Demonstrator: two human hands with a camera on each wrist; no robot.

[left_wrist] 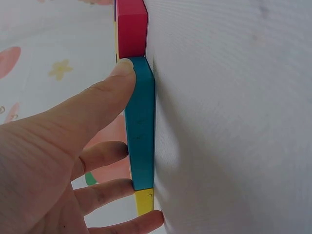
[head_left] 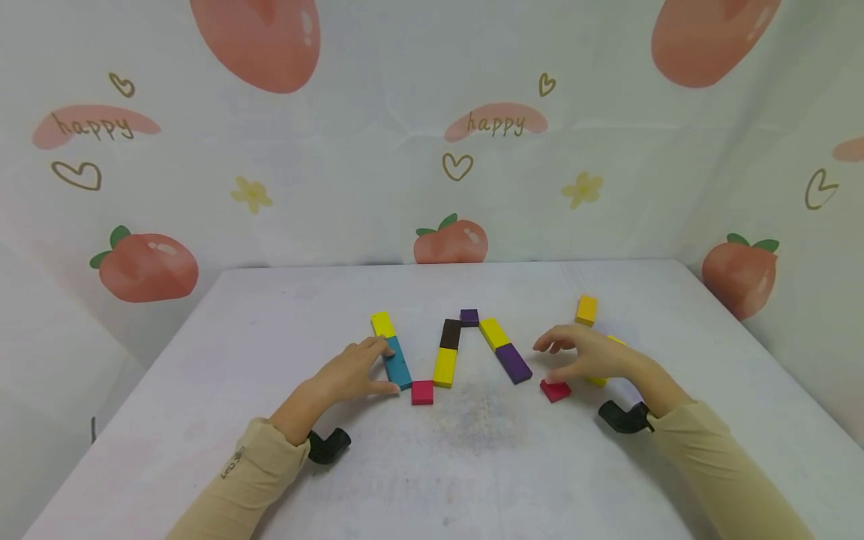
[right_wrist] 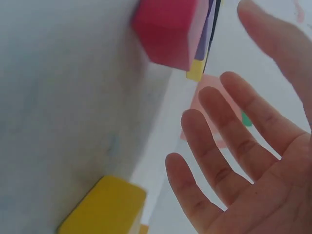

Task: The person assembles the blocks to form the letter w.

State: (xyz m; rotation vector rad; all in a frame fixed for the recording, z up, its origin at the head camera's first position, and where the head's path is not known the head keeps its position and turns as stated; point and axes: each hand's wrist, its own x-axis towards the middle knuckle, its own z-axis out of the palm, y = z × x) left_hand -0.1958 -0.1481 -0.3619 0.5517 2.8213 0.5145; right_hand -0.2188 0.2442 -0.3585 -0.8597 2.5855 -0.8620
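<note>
Flat coloured blocks lie in a zigzag on the white table (head_left: 270, 337). My left hand (head_left: 381, 367) lies against the left side of the teal block (head_left: 399, 365), thumb near the red block (head_left: 422, 391) and fingers up towards the yellow block (head_left: 382, 324). In the left wrist view the thumb (left_wrist: 117, 78) and straight fingers touch one face of the teal block (left_wrist: 141, 126). My right hand (head_left: 556, 360) hovers with its fingers spread over another red block (head_left: 555, 390), holding nothing. The right wrist view shows the bare palm (right_wrist: 243, 161) beside that red block (right_wrist: 168, 31).
The zigzag runs on through yellow (head_left: 445, 367), brown (head_left: 451, 334), small purple (head_left: 469, 316), yellow (head_left: 494, 333) and long purple (head_left: 514, 363) blocks. A loose yellow block (head_left: 586, 310) lies at the far right, and another (right_wrist: 105, 207) sits under my right hand. A peach-print backdrop surrounds the table.
</note>
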